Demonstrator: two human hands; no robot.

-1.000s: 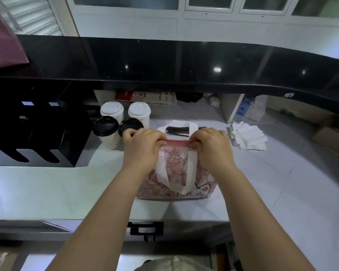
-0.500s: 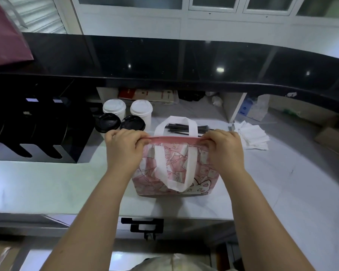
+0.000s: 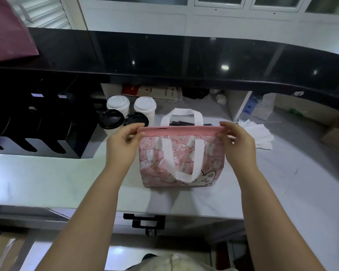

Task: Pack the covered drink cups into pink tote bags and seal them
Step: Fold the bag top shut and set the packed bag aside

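Pinching pink tote bag point(image 3: 151, 163) rim: left hand point(image 3: 123, 143), right hand point(image 3: 237, 142); lettering illegible.

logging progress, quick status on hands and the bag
Left hand and right hand pinch the pink tote bag at both ends of its closed top strip. Four lidded cups stand behind, left. Nothing blocks the bag.

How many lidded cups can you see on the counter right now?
4. At the back, left of the pink tote bag: left white-lidded cup, right white-lidded cup. Just in front: left black-lidded cup, right black-lidded cup. The bag may hide more.
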